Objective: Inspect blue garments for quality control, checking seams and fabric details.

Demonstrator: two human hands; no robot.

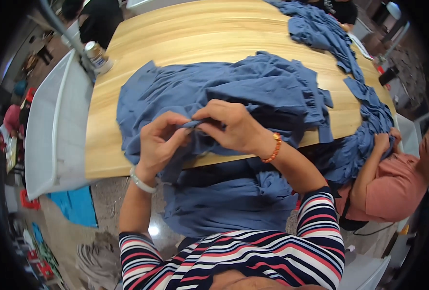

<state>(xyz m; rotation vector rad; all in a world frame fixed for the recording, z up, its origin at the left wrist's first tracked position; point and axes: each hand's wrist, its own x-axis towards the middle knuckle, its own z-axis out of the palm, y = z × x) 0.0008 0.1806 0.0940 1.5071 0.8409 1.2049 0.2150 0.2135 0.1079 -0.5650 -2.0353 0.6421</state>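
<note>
A blue-grey garment [171, 87] lies rumpled across the wooden table, its near part hanging over the front edge. My left hand [161, 140] and my right hand [231, 125] meet above its near side. Both pinch a small folded edge of the garment between thumb and fingertips, the left from one end and the right from the other. Whether anything else is in the fingertips is too small to tell. More blue-grey fabric [229, 203] is gathered below the table edge, over my lap.
A white plastic bin [55, 125] stands left of the wooden table [176, 34], near a capped jar [97, 55]. At right, a co-worker in a pink top [393, 188] handles more blue-grey cloth [369, 125]. Other people are at the far side. Blue sheeting [74, 205] lies on the floor.
</note>
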